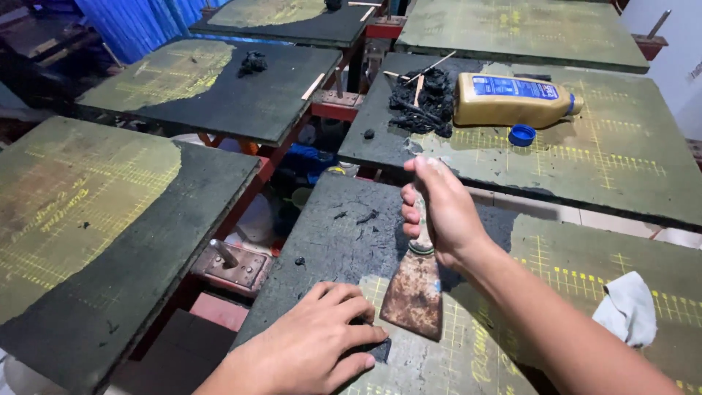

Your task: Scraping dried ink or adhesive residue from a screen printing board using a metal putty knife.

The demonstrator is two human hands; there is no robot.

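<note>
My right hand (pixel 437 212) grips the handle of a rusty scraper (pixel 414 295), blade pointing down toward me onto the printing board (pixel 329 241) in front. My left hand (pixel 314 344) lies flat on the same board, fingers spread, its fingertips touching a small dark lump (pixel 376 350) right beside the blade's lower edge. The board is coated black on its far and left part, with green surface and yellow grid lines showing near the blade. Small black flakes (pixel 362 216) lie ahead of the scraper.
On the board beyond lie a yellow bottle (pixel 512 99) on its side, its blue cap (pixel 522 134) and a heap of black scrapings (pixel 424 102) with sticks. A white rag (pixel 627 307) lies at right. More boards stand left and behind, with red frame arms (pixel 234 265) in the gaps.
</note>
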